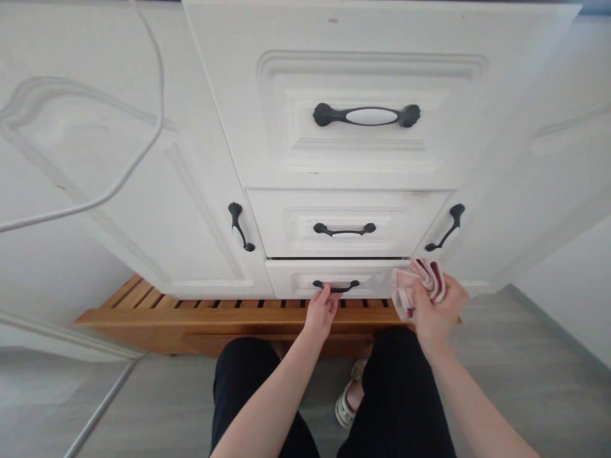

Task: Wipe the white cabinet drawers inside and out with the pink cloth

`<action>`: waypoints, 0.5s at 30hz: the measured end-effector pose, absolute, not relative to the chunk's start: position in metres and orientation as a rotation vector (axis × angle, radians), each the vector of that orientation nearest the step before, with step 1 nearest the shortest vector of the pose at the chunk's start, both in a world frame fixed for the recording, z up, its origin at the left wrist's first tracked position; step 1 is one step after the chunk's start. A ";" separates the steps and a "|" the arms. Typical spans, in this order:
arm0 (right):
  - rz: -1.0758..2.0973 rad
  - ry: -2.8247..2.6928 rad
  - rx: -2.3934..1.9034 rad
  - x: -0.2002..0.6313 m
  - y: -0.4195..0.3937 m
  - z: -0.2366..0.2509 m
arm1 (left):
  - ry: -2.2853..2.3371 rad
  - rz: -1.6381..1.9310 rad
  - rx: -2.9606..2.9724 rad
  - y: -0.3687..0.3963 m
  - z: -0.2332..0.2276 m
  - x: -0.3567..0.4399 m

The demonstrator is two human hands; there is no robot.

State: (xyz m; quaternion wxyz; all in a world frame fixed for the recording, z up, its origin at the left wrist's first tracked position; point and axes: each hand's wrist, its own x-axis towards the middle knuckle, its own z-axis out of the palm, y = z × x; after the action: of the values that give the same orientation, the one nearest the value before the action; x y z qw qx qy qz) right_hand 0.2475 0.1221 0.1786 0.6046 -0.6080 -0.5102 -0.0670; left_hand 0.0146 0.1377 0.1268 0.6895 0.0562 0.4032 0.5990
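My left hand [322,313] has its fingers hooked on the dark handle [344,289] of the bottom drawer [281,280]. A thin dark gap runs along that drawer's top edge, so it sits slightly pulled out. To the right, my right hand [436,312] is closed around a bunched pink-and-white cloth [405,286], held near the drawer's right end. The hand is a little blurred. Above, the middle drawer [267,219] and the large top drawer [277,146] are shut, each with a dark handle.
Cabinet doors [205,254] with dark handles flank the drawers. A slatted wooden bench [143,321] stands below them. One white cable [157,127] hangs at the upper left. My knees and a shoe [344,407] are close beneath, over a grey floor [515,381].
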 end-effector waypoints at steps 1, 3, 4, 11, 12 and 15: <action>-0.247 -1.211 -1.398 0.241 0.139 0.174 | 0.920 1.340 0.123 0.139 0.124 0.016; -0.404 -1.317 -1.361 0.227 0.169 0.159 | 0.951 1.334 0.123 0.138 0.118 0.017; -0.474 -1.361 -1.340 0.218 0.181 0.149 | 0.961 1.330 0.124 0.137 0.115 0.017; -0.768 -1.506 -1.195 0.148 0.200 0.118 | 0.951 1.436 0.200 0.148 0.108 0.005; -0.793 -1.577 -1.126 0.137 0.198 0.122 | 0.946 1.443 0.220 0.152 0.107 0.003; -0.827 -1.738 -0.932 0.102 0.199 0.135 | 0.943 1.419 0.241 0.155 0.098 0.002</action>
State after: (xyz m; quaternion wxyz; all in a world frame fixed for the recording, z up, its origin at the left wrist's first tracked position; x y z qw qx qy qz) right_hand 0.1015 0.1993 0.1350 0.4807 -0.3823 -0.7126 -0.3390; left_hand 0.0015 0.1553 0.0985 0.6523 0.1063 0.4153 0.6251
